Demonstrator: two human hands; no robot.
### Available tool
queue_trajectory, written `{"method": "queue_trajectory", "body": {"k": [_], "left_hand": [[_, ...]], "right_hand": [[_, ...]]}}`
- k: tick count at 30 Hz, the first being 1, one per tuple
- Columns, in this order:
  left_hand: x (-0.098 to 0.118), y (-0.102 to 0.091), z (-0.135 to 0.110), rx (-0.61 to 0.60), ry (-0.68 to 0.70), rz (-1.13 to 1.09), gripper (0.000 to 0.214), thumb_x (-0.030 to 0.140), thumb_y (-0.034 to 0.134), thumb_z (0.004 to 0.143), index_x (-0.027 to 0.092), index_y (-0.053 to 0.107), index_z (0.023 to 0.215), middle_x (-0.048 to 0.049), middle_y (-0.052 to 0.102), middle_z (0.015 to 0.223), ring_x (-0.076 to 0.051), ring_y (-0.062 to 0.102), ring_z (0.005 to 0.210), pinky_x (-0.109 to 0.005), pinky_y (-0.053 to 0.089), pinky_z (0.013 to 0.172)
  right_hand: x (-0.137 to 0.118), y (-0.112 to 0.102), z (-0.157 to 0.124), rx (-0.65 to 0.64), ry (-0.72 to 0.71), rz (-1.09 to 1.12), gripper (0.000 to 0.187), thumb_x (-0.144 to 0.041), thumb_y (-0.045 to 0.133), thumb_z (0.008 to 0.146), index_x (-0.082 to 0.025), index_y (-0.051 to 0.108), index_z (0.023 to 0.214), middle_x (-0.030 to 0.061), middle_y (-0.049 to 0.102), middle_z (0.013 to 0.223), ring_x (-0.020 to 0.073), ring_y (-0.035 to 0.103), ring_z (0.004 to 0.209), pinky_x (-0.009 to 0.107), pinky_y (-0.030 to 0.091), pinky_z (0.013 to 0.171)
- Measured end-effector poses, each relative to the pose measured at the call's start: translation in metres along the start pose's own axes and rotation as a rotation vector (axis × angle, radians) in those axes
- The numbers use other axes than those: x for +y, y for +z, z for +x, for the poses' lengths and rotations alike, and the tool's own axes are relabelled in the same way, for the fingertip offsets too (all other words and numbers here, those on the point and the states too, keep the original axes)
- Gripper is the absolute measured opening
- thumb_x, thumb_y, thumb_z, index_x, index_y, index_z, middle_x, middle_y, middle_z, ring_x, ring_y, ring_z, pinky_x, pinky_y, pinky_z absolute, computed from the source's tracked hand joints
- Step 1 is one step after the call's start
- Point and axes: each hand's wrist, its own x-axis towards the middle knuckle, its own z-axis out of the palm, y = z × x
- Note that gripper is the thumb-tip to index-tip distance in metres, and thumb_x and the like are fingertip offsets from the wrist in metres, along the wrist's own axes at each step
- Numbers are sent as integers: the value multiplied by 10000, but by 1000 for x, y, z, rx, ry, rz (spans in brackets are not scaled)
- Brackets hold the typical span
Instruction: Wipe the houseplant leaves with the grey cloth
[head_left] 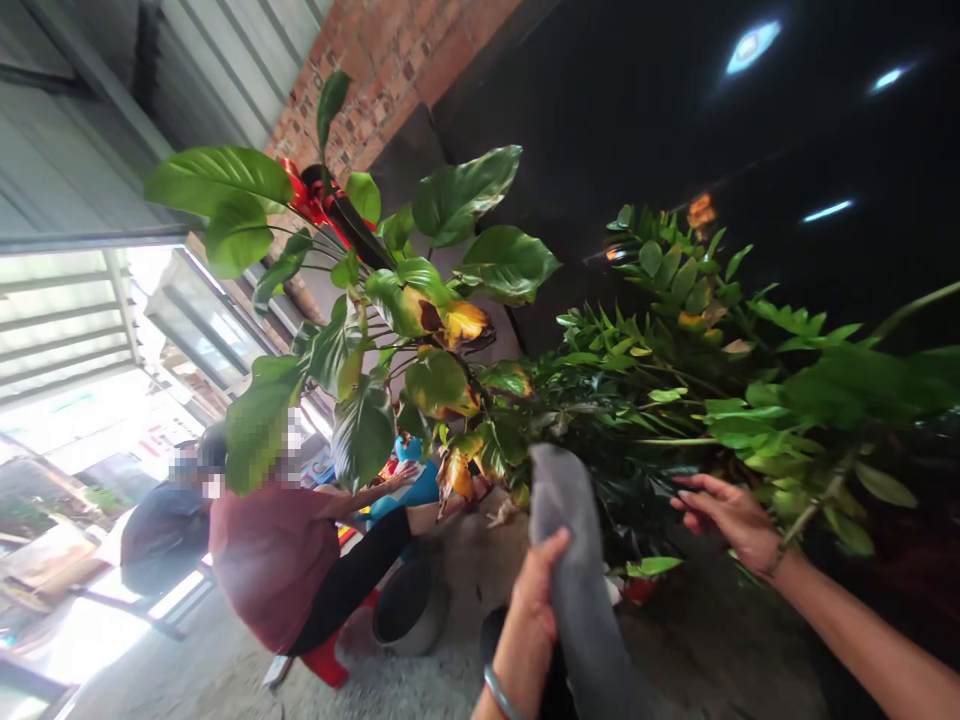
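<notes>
A limp grey cloth [583,585] stands lengthwise in the lower middle of the view, its long axis close to upright but slanting: the rounded upper end points up and slightly left at the leaves, and the lower end trails down and right out of view. The left hand [534,602] grasps it along its left edge, thumb laid over the fabric; a silvery bracelet [500,692] circles that wrist. The right hand [729,518], apart from the cloth, reaches in from the right with bent fingers at dark green foliage [634,490]; whether they pinch a leaf I cannot tell. Above that hand spreads a small-leaved plant [675,275]. To the left rises a broad-leaved plant [364,435], some leaves yellowed and browned, near a red bow [306,195]. Farther left, beside a grey bucket [426,630], a person in a maroon shirt [277,560] sits on a red stool [327,663].
</notes>
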Motion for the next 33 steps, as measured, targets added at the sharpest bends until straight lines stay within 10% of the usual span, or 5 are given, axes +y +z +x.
{"method": "queue_trajectory", "body": {"k": [4, 11, 19, 27, 33], "left_hand": [[-35, -8, -22, 32, -51, -2, 496, 279, 820, 580, 126, 710, 1038, -108, 766, 790, -298, 716, 727, -399, 548, 732], [55, 15, -20, 235, 224, -256, 249, 265, 570, 869, 128, 650, 678, -38, 659, 488, -148, 583, 384, -253, 492, 482], [-51, -5, -8, 218, -194, -26, 218, 219, 586, 818, 50, 712, 875, -56, 655, 471, -196, 598, 415, -282, 496, 504], [36, 13, -15, 215, 184, -314, 238, 278, 572, 860, 115, 658, 709, -52, 662, 486, -164, 588, 390, -278, 517, 523], [-37, 12, 5, 204, -128, -8, 155, 237, 663, 743, 84, 684, 725, -70, 653, 476, -172, 569, 395, -261, 454, 453]], "right_hand": [[1, -6, 3, 9, 10, -9, 139, -115, 648, 608, -235, 658, 678, 12, 701, 507, 143, 569, 368, 240, 487, 378], [3, -7, 7, -20, -41, 29, 194, -114, 678, 594, -241, 685, 740, 5, 694, 522, 153, 562, 365, 260, 471, 357], [-2, -3, -2, -21, -25, 29, 162, -89, 642, 589, -232, 686, 651, 13, 692, 503, 143, 557, 359, 244, 463, 365], [0, -4, 3, -57, -36, 37, 142, -117, 648, 555, -242, 669, 619, 7, 685, 502, 135, 534, 351, 244, 453, 350], [4, -6, 8, -57, -21, 2, 160, -102, 662, 583, -234, 717, 656, 33, 727, 573, 144, 596, 415, 238, 481, 384]]}}
